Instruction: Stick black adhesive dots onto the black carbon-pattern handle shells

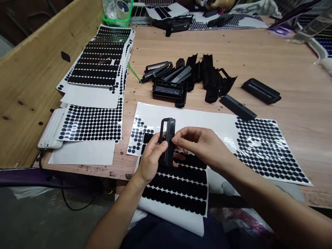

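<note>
My left hand (150, 159) grips a narrow black plastic part (169, 147) with a carbon-fibre pattern and a long slot along its left side. The part stands nearly upright, and an oval dark patch shows near its top. At its right edge, the thumb and forefinger of my right hand (198, 141) are pinched together, touching or very close to it. Whatever lies between those fingertips is hidden. Beneath both hands, a sheet of black stickers (176, 188) hangs over the table edge. Under that sheet lies a wide white sheet of round black stickers (264, 148).
Beyond the sheets lies a heap of black plastic parts (168, 89), with two more parts (261, 90) to the right. Stacked sticker sheets (90, 121) and a white device (52, 129) sit by a wooden board (49, 45). A green basket (118, 22) stands behind.
</note>
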The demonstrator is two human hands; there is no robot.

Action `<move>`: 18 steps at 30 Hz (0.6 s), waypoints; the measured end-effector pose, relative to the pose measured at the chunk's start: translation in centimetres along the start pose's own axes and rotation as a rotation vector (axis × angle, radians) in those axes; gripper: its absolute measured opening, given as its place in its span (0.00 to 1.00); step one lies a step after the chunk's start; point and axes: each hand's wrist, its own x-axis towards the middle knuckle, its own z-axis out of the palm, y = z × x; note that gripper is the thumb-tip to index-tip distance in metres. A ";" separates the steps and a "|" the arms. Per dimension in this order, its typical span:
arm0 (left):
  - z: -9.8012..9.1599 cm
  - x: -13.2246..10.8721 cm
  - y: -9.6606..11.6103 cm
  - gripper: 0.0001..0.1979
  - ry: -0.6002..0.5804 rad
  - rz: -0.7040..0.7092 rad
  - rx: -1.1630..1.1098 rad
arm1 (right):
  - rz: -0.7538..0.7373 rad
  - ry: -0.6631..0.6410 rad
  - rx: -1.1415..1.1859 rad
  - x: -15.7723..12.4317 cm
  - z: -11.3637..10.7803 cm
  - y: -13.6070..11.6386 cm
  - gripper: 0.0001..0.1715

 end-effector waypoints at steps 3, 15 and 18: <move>0.1 0.0 0.1 0.22 -0.010 0.002 0.002 | 0.000 -0.011 0.000 0.0 0.0 0.1 0.26; 0.2 -0.1 0.2 0.19 -0.011 0.008 -0.006 | -0.065 0.010 -0.077 -0.3 0.0 0.1 0.21; 0.3 -0.1 0.3 0.21 -0.014 0.012 0.004 | -0.133 0.002 -0.075 -0.5 0.2 0.2 0.18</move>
